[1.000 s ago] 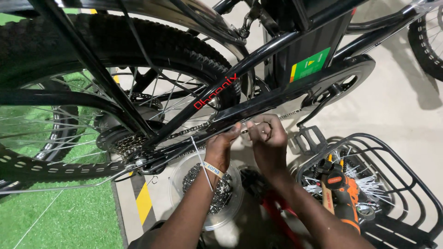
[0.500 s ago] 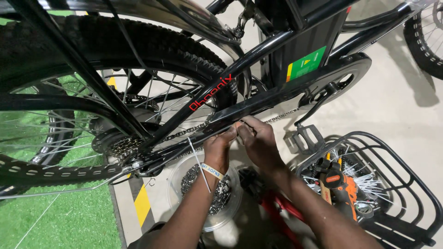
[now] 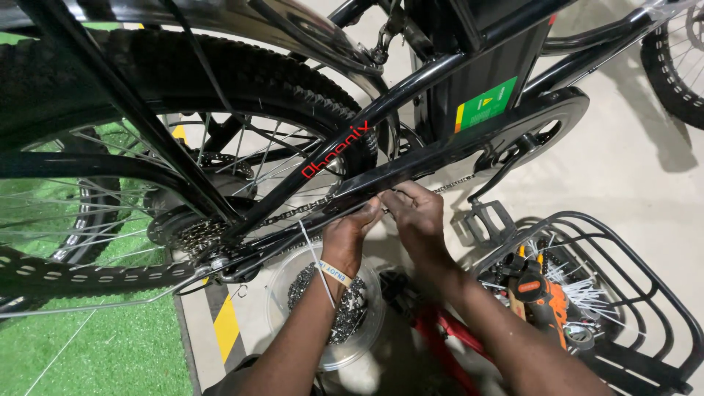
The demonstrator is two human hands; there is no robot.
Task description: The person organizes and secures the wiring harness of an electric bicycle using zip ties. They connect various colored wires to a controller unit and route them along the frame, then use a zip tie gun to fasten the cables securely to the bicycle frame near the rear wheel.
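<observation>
A pale concrete floor is seen from above, edged on the left by green artificial turf and a yellow-and-black striped line. A black bicycle frame with red lettering stands over it, its knobbly rear tyre and spoked wheel filling the left half. Under the black chain guard, both hands are brought together at the steel drive chain: the left hand is curled with fingertips pinched at the chain run, a white cable tie trailing past its banded wrist, and the right hand is closed narrowly on the same spot. What exactly is pinched cannot be told. The chain appears already laid over the rear sprocket cluster; the fitting beneath the guard seems unfinished. Below the hands, one clear round plastic tub of small dark metal parts is set on the floor. To the right, one black pedal hangs, and one black wire basket holds an orange-and-black power tool and loose white cable ties. A second tyre is visible top right.
</observation>
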